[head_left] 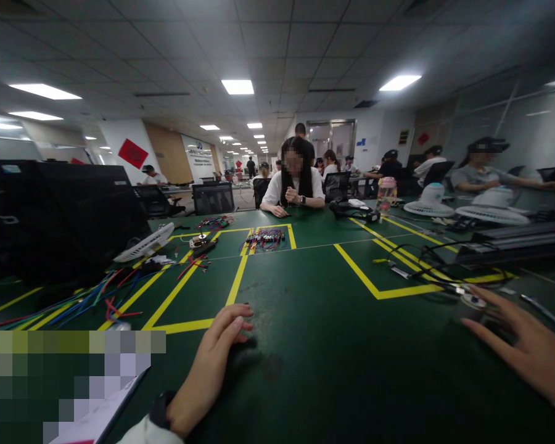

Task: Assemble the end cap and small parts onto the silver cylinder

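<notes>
My left hand is low over the green table, left of the middle. Its fingers are loosely bent and somewhat apart, with nothing in them. At the right, my right hand has its thumb and forefinger on either side of a small dark cylinder with a silvery top, which looks like a small motor. The other right fingers are partly hidden behind it. Black cables lie just beyond this hand. A bundle of small wired parts lies farther off, near the table's middle.
Yellow tape marks the tabletop. Coloured wires, a white fan and black monitors are on the left. Dark metal bars and more fans are at the right. Across the table sits a person.
</notes>
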Available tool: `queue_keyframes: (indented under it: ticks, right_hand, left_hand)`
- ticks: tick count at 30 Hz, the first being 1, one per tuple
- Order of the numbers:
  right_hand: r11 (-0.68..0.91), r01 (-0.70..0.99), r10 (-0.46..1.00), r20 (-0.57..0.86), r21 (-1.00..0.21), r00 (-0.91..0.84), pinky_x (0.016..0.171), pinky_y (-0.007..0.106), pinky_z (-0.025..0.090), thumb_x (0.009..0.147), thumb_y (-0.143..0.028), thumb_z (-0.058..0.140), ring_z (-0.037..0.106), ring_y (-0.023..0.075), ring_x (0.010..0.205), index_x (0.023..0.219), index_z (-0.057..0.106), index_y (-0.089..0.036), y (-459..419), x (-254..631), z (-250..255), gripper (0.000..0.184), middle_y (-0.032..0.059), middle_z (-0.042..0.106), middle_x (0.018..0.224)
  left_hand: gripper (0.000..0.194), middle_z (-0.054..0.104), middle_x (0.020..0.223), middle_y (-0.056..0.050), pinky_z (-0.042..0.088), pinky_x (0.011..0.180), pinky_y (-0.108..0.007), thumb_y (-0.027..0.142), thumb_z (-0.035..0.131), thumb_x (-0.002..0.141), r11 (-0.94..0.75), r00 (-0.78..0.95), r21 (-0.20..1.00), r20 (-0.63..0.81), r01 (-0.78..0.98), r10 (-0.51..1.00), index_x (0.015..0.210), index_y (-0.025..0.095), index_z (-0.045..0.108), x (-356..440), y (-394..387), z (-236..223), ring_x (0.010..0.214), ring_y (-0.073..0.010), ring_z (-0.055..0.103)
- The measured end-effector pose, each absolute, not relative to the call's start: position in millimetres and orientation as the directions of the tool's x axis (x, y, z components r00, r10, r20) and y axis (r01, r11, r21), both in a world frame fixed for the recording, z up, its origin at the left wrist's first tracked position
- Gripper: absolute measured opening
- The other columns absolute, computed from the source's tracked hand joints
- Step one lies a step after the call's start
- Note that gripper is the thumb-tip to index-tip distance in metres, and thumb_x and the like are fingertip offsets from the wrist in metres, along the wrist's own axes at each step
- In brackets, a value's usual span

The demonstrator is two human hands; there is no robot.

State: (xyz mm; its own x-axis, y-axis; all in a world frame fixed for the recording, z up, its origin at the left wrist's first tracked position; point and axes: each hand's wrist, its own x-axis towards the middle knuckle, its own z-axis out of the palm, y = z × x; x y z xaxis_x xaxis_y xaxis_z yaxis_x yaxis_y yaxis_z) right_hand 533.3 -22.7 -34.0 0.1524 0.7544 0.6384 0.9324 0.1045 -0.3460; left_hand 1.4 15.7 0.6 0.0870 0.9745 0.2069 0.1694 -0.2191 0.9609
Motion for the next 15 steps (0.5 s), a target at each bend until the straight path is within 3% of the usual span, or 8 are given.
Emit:
queue_keyframes:
  ticks: [3, 8, 12, 15]
  right_hand:
    - [0.004, 0.946, 0.845, 0.507, -0.323, 0.169, 0.075, 0.041, 0.049, 0.075, -0.050, 0.057, 0.062, 0.0270, 0.093, 0.126, 0.046, -0.034, -24.8, 534.1, -34.7, 0.055, 0.0125, 0.057, 0.118]
    - [0.003, 0.932, 0.831, 0.519, -0.363, 0.199, 0.075, 0.042, 0.050, 0.074, -0.047, 0.060, 0.062, 0.0274, 0.089, 0.120, 0.051, -0.030, -21.9, 525.8, -25.8, 0.050, 0.0145, 0.058, 0.113]
    - [0.204, 0.866, 0.765, 0.626, -0.456, 0.149, 0.084, 0.041, 0.050, 0.073, -0.041, 0.062, 0.061, 0.0245, 0.094, 0.117, 0.050, -0.027, -13.0, 488.1, -17.3, 0.048, 0.0112, 0.057, 0.114]
    - [0.423, 0.725, 0.731, 0.677, -0.544, 0.081, 0.090, 0.039, 0.048, 0.077, -0.033, 0.060, 0.058, 0.0207, 0.102, 0.118, 0.047, -0.025, -3.3, 424.2, -12.5, 0.044, 0.0087, 0.055, 0.115]
  left_hand:
    - [0.029, 0.054, 0.114, -0.008, 0.048, 0.077, -0.034, 0.042, 0.043, 0.088, -0.217, 0.083, 0.960, 0.205, 0.175, 0.975, 0.101, 0.021, 0.059, 1.5, 16.6, -2.3, 0.093, -0.0217, 0.057]
    - [0.028, 0.057, 0.108, -0.007, 0.047, 0.077, -0.033, 0.041, 0.044, 0.088, -0.205, 0.075, 0.960, 0.194, 0.190, 0.978, 0.098, 0.020, 0.060, 2.2, 16.3, -3.2, 0.091, -0.0207, 0.058]
    - [0.028, 0.060, 0.099, -0.006, 0.047, 0.076, -0.031, 0.042, 0.046, 0.087, -0.193, 0.076, 0.963, 0.181, 0.189, 0.981, 0.096, 0.020, 0.060, 1.7, 17.7, -4.3, 0.088, -0.0199, 0.058]
    - [0.029, 0.062, 0.088, -0.005, 0.048, 0.075, -0.031, 0.042, 0.048, 0.086, -0.183, 0.076, 0.968, 0.172, 0.171, 0.982, 0.095, 0.019, 0.061, 0.8, 19.0, -6.4, 0.084, -0.0200, 0.060]
